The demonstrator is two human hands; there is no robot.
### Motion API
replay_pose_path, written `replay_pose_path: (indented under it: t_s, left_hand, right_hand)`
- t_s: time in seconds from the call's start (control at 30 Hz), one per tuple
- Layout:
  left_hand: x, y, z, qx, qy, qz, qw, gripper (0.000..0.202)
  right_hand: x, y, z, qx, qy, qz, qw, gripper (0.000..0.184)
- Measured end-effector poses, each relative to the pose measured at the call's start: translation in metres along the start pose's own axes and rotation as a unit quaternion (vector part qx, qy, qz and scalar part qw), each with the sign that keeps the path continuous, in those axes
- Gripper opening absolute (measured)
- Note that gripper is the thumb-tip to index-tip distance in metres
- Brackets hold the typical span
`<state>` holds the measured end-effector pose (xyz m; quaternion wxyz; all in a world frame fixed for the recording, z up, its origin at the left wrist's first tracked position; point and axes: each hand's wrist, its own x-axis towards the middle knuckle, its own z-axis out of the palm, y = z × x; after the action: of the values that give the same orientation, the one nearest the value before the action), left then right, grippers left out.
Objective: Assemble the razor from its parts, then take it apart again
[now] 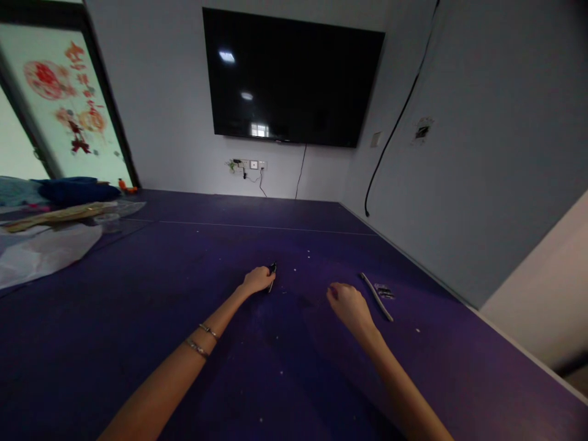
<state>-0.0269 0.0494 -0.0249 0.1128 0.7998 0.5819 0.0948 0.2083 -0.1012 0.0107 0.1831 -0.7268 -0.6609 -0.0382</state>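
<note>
My left hand (257,280) rests on the dark purple table (184,306) with its fingers curled round a small dark object (272,269) that I cannot name. Two thin bracelets sit on that forearm. My right hand (349,304) lies a little to the right, fingers curled in a loose fist, with nothing visible in it. Just right of that hand a thin grey strip (376,296) lies on the table, and a small dark crumpled scrap (384,290) sits beside it.
A large black screen (291,79) hangs on the far wall above sockets and cables. At the left edge of the table lie white sheeting (41,254), a long wooden piece (55,215) and blue cloth (73,188). A grey wall runs along the table's right side.
</note>
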Motion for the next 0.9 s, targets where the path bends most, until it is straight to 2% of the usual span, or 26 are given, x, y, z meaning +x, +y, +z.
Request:
replay_pose_path:
  t_s: [0.2, 0.37, 0.6, 0.73, 0.9]
  left_hand:
    - [-0.002, -0.001, 0.003, -0.01, 0.012, -0.004, 1.0, 0.044]
    - [-0.005, 0.002, 0.003, -0.004, 0.017, -0.007, 1.0, 0.043]
    - [-0.008, 0.006, 0.004, 0.01, 0.023, -0.012, 1.0, 0.037]
    - [-0.008, 0.006, 0.003, 0.018, 0.022, -0.011, 1.0, 0.036]
    - [-0.01, 0.009, 0.003, 0.033, 0.03, -0.023, 0.999, 0.033]
  right_hand:
    - [0.02, 0.071, -0.016, -0.101, -0.063, 0.144, 0.982, 0.032]
    - [0.026, 0.123, -0.015, -0.12, -0.105, 0.181, 0.971, 0.037]
    - [0.035, 0.151, 0.001, -0.104, -0.162, 0.134, 0.972, 0.047]
    - [0.043, 0.164, 0.013, -0.092, -0.202, 0.102, 0.97, 0.041]
    - [0.044, 0.171, 0.02, -0.081, -0.204, 0.084, 0.972, 0.037]
